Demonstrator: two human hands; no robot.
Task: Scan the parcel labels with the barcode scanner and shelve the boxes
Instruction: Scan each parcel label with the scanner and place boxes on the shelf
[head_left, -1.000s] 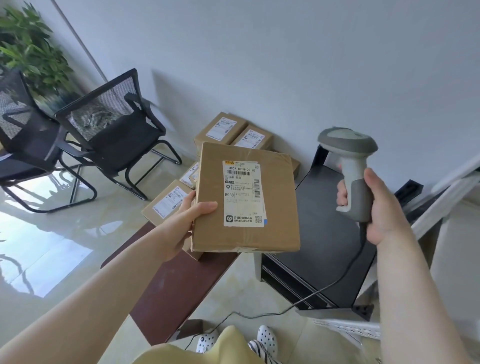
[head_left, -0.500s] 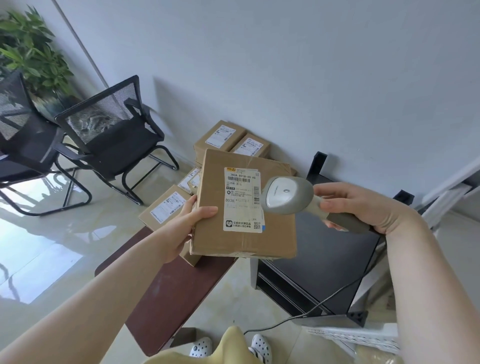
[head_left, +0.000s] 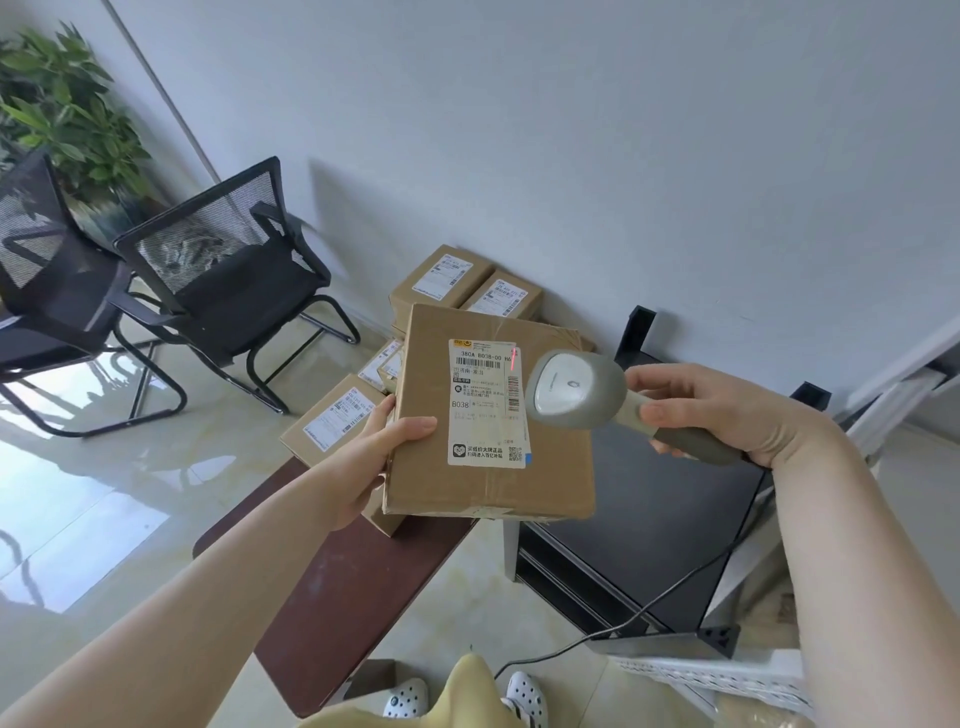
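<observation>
The scan is in hand: the left hand (head_left: 374, 457) grips the flat brown cardboard parcel (head_left: 493, 415) above the dark bench (head_left: 353, 587), the right hand (head_left: 727, 410) grips the grey barcode scanner (head_left: 576, 389) at its three o'clock, and shelving likely comes next.

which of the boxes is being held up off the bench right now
The large flat box in the left hand, label facing up under the scanner; the others sit stacked behind it.

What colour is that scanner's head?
Grey, with a lighter whitish top panel, on the scanner; seen in the head view.
</observation>
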